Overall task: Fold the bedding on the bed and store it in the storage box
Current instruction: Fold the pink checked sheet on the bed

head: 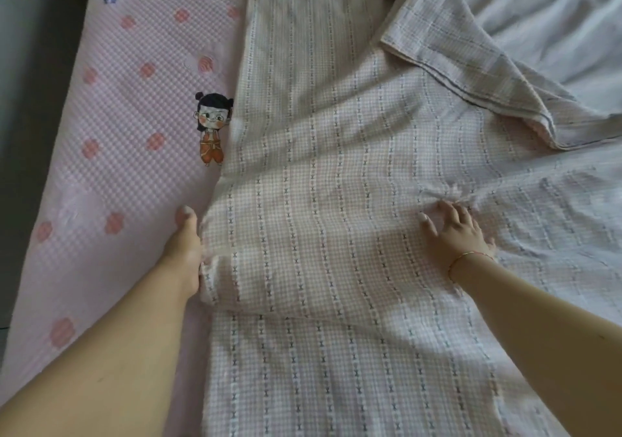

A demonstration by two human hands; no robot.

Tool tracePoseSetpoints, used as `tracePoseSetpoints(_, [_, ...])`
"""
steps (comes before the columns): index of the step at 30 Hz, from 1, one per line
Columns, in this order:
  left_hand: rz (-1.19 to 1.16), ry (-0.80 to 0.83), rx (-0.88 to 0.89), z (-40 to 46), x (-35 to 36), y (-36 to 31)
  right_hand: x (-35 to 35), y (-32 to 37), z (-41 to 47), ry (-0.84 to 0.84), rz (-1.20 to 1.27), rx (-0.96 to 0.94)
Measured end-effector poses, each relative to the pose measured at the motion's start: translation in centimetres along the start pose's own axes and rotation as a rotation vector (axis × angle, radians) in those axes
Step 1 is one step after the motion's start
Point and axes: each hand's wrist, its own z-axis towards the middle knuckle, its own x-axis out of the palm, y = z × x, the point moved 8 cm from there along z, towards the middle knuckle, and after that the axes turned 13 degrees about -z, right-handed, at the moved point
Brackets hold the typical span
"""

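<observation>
Two hands work a checked blanket point(319, 200) that lies spread over the bed, on top of a pink sheet point(111, 167) printed with red dots and a small cartoon figure point(211, 128). The blanket covers the middle and right of the view; the sheet shows bare along its left side.

The left hand point(185, 244) sits at the blanket's left edge, where the cloth is doubled into a thick fold. Its thumb lies out on the sheet, pointing away from the person, while the fingers are tucked under the fold and hidden, so it seems to grip the edge, though how tightly cannot be told.

The right hand point(454, 227) is on top of the blanket, well apart from the left, palm down. Its fingers point(427, 224) are curled and dig into the cloth, gathering a small bunch of wrinkles just beyond the fingertips. A thin bracelet point(468, 258) circles that wrist.

At the upper right a corner of the blanket is turned back, showing a greyer plaid underside point(471, 66). Beyond it lies rumpled white cloth point(555, 15).
</observation>
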Motion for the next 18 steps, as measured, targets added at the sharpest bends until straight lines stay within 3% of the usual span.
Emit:
tracePoseSetpoints(3, [-0.029, -0.112, 0.084, 0.1, -3.1, -1.3, 0.8, -0.2, 0.6, 0.134, -0.042, -0.007])
tracePoseSetpoints(7, [-0.096, -0.184, 0.033, 2.0, -7.5, 2.3, -0.6, 2.1, -0.4, 0.080, -0.119, 0.028])
tracePoseSetpoints(11, [-0.066, -0.087, -0.085, -0.4, -7.1, 7.2, -0.9, 9.0, -5.0, -0.088, -0.141, -0.245])
tracePoseSetpoints(15, [0.173, 0.039, -0.093, -1.5, -7.1, 10.1, 2.3, 14.9, -9.7, -0.004, -0.068, -0.479])
tracePoseSetpoints(18, [0.158, 0.080, -0.151, -2.7, -7.4, 10.9, 4.0, 16.4, -11.6, 0.048, -0.091, -0.520])
